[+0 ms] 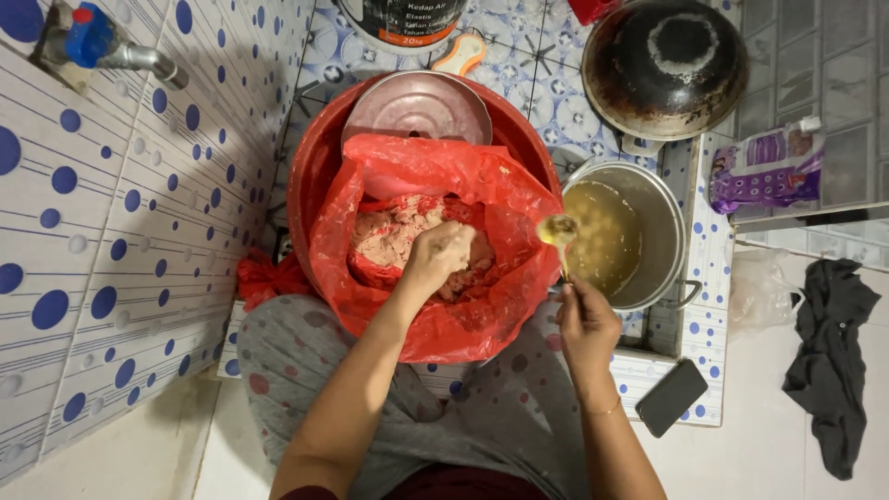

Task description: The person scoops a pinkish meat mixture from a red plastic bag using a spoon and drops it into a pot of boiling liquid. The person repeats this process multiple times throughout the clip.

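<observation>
A red plastic bag [435,315] lines a red basin [310,176] and holds a pinkish paste [389,236]. My left hand [435,259] is pressed into the paste with its fingers closed around a lump of it. My right hand [585,326] grips the handle of a spoon [558,231], whose wet bowl is raised between the bag and a metal pot [671,231] of cloudy yellowish liquid [607,236].
A metal lid [417,106] leans in the basin's far side. A blackened wok [665,65] lies beyond the pot. A dark phone [671,396], purple packet [767,167], black cloth [833,352] and a tap [102,44] on the dotted tile wall surround me.
</observation>
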